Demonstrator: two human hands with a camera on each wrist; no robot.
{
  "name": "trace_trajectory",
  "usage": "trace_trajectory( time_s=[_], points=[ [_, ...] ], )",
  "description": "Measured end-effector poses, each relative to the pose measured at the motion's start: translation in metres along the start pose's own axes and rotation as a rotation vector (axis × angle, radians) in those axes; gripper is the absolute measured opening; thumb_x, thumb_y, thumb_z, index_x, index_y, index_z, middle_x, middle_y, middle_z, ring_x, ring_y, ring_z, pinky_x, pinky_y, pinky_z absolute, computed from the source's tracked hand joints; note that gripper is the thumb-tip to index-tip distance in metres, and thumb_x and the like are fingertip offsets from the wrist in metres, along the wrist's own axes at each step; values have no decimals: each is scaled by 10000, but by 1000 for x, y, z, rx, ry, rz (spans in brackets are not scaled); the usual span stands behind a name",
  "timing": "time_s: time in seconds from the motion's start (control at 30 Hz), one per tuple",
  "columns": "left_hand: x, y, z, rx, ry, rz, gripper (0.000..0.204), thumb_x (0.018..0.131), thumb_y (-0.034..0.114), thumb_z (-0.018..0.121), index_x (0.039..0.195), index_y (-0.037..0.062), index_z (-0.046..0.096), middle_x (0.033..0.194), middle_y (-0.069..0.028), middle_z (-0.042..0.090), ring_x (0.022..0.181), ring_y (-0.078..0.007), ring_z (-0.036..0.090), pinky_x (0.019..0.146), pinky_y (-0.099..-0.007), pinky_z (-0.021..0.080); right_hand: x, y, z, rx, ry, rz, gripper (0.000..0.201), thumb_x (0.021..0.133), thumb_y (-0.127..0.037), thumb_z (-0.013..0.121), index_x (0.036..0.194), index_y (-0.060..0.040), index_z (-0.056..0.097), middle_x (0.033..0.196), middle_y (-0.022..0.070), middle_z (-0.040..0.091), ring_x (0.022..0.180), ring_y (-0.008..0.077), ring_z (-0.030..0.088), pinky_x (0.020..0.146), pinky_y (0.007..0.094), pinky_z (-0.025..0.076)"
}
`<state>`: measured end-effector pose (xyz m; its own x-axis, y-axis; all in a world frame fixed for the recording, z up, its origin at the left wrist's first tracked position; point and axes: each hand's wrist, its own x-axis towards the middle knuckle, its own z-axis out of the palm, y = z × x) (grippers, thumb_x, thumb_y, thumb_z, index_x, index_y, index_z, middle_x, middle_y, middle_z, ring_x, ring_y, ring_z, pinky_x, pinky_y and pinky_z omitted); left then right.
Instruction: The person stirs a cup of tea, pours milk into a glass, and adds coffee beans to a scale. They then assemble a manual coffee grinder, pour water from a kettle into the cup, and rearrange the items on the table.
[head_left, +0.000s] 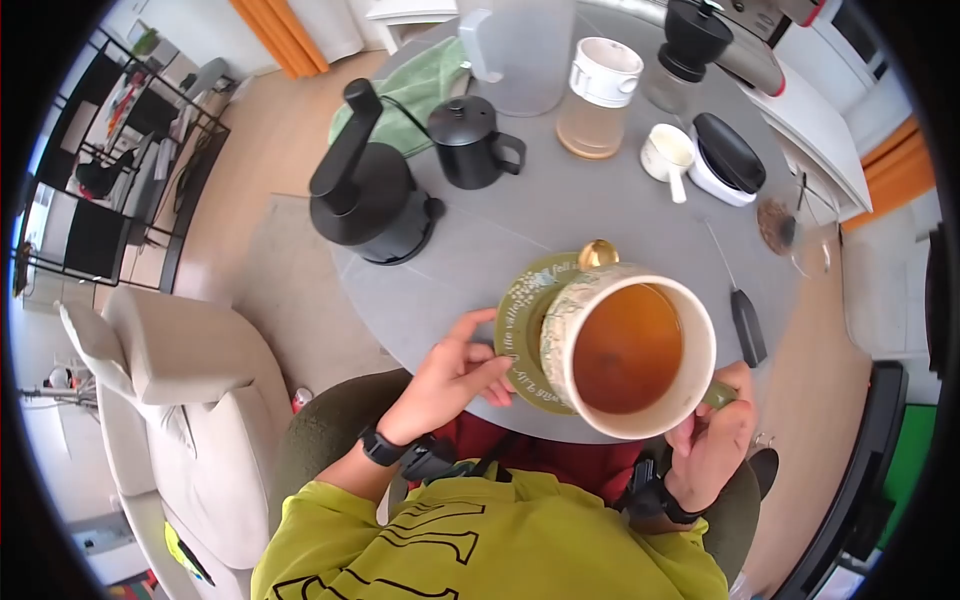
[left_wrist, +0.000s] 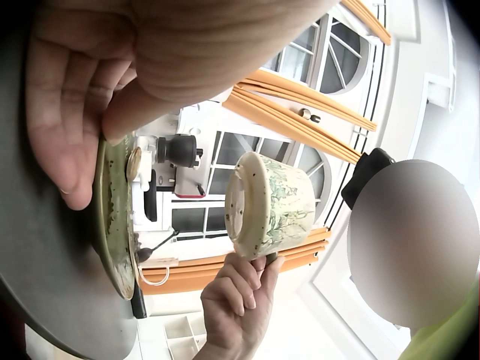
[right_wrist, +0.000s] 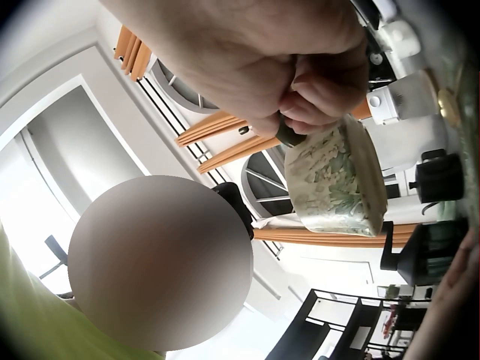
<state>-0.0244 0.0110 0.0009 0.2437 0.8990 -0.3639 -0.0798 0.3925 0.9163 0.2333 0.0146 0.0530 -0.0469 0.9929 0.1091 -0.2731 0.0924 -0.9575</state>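
Observation:
My right hand (head_left: 715, 435) grips the green handle of a large patterned cream teacup (left_wrist: 283, 201) that holds amber tea (head_left: 628, 345). In the left wrist view the cup hangs clear of the saucer, its base showing. A green saucer (head_left: 511, 305) with white lettering lies at the front of the round grey table (head_left: 455, 270). My left hand (head_left: 448, 372) pinches the saucer's left rim, thumb over the edge and fingers below it. From behind the cup, a gold spoon (head_left: 598, 254) pokes out at the saucer's far side; the cup hides much of the saucer.
A frother (head_left: 745, 325) lies to the right. Behind stand a black appliance with an upright handle (head_left: 370, 205), a black lidded pot (head_left: 468, 145), a clear pitcher (head_left: 522, 65), a white-topped jar (head_left: 605, 75) and a white scoop (head_left: 667, 153).

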Motion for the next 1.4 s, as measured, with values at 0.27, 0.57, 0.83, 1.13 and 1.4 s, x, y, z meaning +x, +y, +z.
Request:
trace_trajectory(
  time_s=[0.27, 0.57, 0.83, 1.13, 1.4],
  points=[
    [2, -4, 2, -73, 11, -44, 499, 956, 29, 499, 1392, 18, 257, 808, -117, 637, 687, -198, 672, 633, -282, 552, 6, 5, 4, -36, 41, 79, 383, 1011, -367, 422, 826, -32, 438, 562, 1, 420, 425, 29, 321, 385, 198, 218],
    [2, -3, 3, -51, 9, -16, 508, 953, 36, 507, 1385, -27, 246, 804, -122, 638, 685, -185, 669, 629, -277, 552, -7, 32, -7, -123, 57, 248, 390, 1007, -417, 416, 813, -79, 424, 589, 5, 441, 455, 62, 374, 412, 201, 268],
    [1, -6, 5, -58, 30, -7, 503, 956, 46, 508, 1387, -5, 253, 801, -127, 642, 681, -195, 671, 619, -269, 540, -13, 45, 2, -129, -6, 311, 360, 1014, -408, 399, 835, -97, 430, 627, 16, 485, 427, 50, 378, 375, 189, 276],
    [1, -6, 5, -57, 25, -8, 511, 956, 52, 511, 1393, -8, 252, 796, -127, 641, 686, -196, 671, 625, -275, 543, -14, 44, 3, -112, -29, 382, 360, 1005, -380, 436, 823, -72, 476, 659, 26, 508, 450, 66, 435, 381, 194, 326],
    [2, -6, 3, -56, 11, -3, 521, 957, 46, 504, 1395, -27, 230, 811, -140, 644, 693, -197, 674, 634, -280, 552, -12, 44, 4, -92, -19, 407, 349, 1010, -359, 428, 822, -69, 477, 667, 35, 516, 449, 76, 444, 376, 198, 329]
  ],
)
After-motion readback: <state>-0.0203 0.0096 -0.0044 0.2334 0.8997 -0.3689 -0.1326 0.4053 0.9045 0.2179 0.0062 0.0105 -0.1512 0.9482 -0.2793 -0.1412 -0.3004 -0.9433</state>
